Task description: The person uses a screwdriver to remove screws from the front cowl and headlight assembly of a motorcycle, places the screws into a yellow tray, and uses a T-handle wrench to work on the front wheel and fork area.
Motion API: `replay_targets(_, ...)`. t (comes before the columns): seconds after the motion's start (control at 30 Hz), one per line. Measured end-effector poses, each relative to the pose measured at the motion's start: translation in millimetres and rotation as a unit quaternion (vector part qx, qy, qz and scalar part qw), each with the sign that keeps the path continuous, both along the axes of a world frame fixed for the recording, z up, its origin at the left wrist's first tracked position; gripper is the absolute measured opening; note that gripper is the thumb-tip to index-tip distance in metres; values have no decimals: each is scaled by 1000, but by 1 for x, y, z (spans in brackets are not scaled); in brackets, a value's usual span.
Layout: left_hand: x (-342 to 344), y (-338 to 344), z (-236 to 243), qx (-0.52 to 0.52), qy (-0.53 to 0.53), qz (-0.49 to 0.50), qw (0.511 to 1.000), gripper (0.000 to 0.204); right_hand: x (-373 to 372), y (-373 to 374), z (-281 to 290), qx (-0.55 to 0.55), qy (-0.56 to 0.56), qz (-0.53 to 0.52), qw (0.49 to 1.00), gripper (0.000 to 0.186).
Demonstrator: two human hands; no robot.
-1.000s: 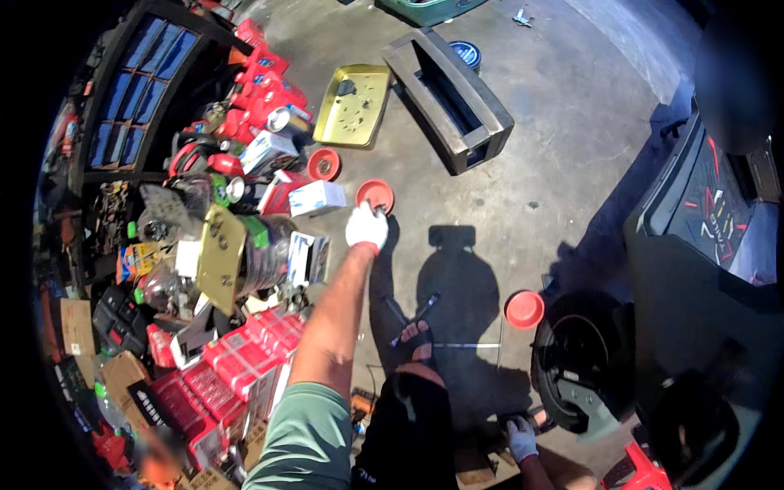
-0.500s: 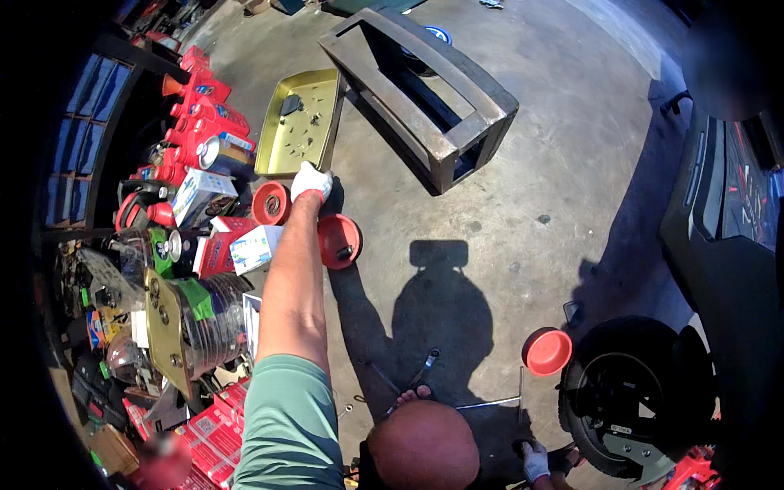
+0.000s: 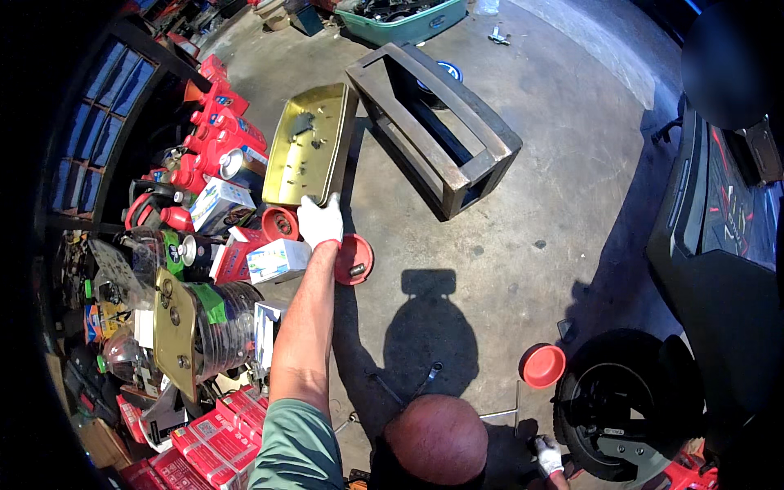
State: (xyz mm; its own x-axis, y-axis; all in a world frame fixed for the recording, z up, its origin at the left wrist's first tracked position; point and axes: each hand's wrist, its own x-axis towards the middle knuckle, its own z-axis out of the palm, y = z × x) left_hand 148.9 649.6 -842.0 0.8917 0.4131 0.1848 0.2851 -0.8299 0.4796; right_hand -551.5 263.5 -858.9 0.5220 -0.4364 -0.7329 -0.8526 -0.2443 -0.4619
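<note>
My left hand [image 3: 321, 220], in a white glove, reaches forward and grips the near rim of a gold-coloured rectangular tray [image 3: 340, 155]. Small dark parts and a larger black piece [image 3: 301, 124] lie inside the tray. Just below that hand sit two red bowls: one [image 3: 280, 223] holds ring-shaped parts, the other [image 3: 354, 258] a short metal cylinder. My right hand [image 3: 549, 457], also white-gloved, is low at the right beside a black wheel [image 3: 584, 408]. Its fingers look curled round something dark that I cannot make out.
A heavy metal frame [image 3: 482, 131] stands on the floor beyond the tray. Bottles, boxes and a clear jug [image 3: 224, 322] crowd the left side. Another red bowl [image 3: 542, 365] sits near the wheel. Wrenches [image 3: 433, 374] lie near my feet. A green tub [image 3: 408, 28] is at the back.
The view has shifted, so the tray, metal frame and bowls sit lower in it. My left hand's fingers now show over the tray's near rim. My right hand has moved slightly toward the wheel.
</note>
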Motion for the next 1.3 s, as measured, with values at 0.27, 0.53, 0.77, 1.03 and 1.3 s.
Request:
replay_targets(0.27, -31, 0, 77, -2, -71, -17, 997, 51, 81, -12, 32, 61, -31, -54, 996, 16)
replay_targets(0.53, -123, 6, 125, 49, -107, -96, 988, 38, 109, -18, 25, 59, -47, -16, 997, 17)
replay_targets(0.77, -226, -18, 162, 33, -105, -271, 956, 36, 149, -14, 29, 26, -114, 33, 993, 20)
replay_targets(1.03, -282, -43, 139, -22, -22, -409, 912, 28, 217, -14, 44, 35, -137, 40, 989, 20)
replay_targets(1.3, -319, -45, 85, -3, 140, -480, 866, 28, 186, 0, 2, 91, -99, -25, 991, 28)
